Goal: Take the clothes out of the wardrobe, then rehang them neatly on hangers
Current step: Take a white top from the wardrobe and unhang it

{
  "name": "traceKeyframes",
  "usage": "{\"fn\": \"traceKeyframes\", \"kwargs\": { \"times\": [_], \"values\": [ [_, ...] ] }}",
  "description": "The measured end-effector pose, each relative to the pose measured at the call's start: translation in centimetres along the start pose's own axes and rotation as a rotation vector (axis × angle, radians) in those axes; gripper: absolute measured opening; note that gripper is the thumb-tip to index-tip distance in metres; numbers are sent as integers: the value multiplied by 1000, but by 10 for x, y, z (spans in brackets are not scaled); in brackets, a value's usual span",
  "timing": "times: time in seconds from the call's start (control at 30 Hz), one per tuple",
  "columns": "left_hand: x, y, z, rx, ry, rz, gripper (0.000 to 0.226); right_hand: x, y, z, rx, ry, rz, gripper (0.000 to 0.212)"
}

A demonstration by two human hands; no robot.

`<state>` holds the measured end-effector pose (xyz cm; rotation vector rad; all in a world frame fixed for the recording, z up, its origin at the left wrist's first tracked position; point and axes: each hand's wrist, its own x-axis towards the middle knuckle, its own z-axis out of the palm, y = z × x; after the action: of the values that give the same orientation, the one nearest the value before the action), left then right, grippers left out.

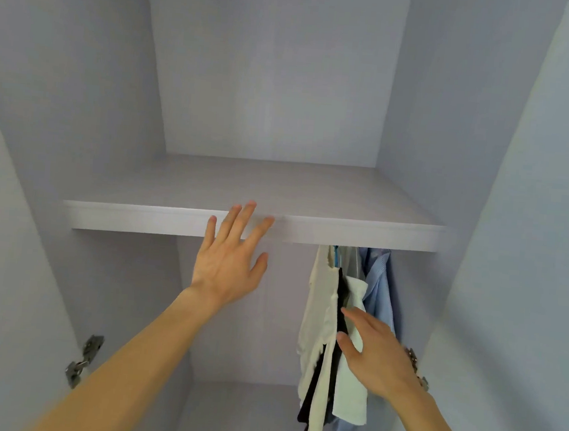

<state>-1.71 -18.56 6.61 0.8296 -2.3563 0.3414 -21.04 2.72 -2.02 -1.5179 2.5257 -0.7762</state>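
- Four garments are hanging bunched together under the shelf, at 5 o'clock in the head view: a cream garment, a black garment, a white garment and a blue shirt, running left to right.
- Their tops are passing behind the shelf's front edge, so the rail and most of each hanger are lying out of sight.
- The left grip is reaching up at 7 o'clock with all fingers straight and spread, holding nothing. Its fingertips are overlapping the shelf edge; whether they are touching it cannot be told. Judgement: it is probably steadying against the shelf or heading under it toward the hanger hooks.
- The right grip is extending at 5 o'clock with fingers relaxed and parted, pinching nothing. Its fingers are lying over the white garment, just beside the black one. Judgement: it is positioning to part the bunch so that one garment can be singled out.
- Judgement: the task is standing at its opening step, since no garment is showing outside the wardrobe.
- Judgement: the next move is calling for lifting a hook off the rail, not tugging cloth, because pulling risks dragging a garment off its hanger.
- Two metal hinges are showing: the left hinge at 8 o'clock, the right hinge at 4 o'clock, partly behind the right wrist.
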Motion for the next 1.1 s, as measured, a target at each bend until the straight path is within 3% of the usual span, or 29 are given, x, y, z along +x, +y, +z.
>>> {"fn": "traceKeyframes", "kwargs": {
  "times": [0.17,0.3,0.4,0.5,0.63,0.97,1.1],
  "values": [
    [37,-13,46,32,53,-52,63,68,25,27,-5,-49,63,56],
    [41,-17,66,34,219,-43,58,104,35,53,-90,-75,140,57],
    [44,-19,74,25,323,-31,55,122,31,69,-142,1,187,52],
    [47,-15,82,12,389,-66,54,134,26,82,-27,132,223,48],
    [52,-8,93,-17,452,-96,54,146,17,92,-50,152,274,44],
    [51,-14,90,-40,430,-61,54,160,-3,104,-395,81,357,48],
    [50,-15,89,-56,414,-54,55,169,-13,101,-408,25,433,41]
  ]
}}
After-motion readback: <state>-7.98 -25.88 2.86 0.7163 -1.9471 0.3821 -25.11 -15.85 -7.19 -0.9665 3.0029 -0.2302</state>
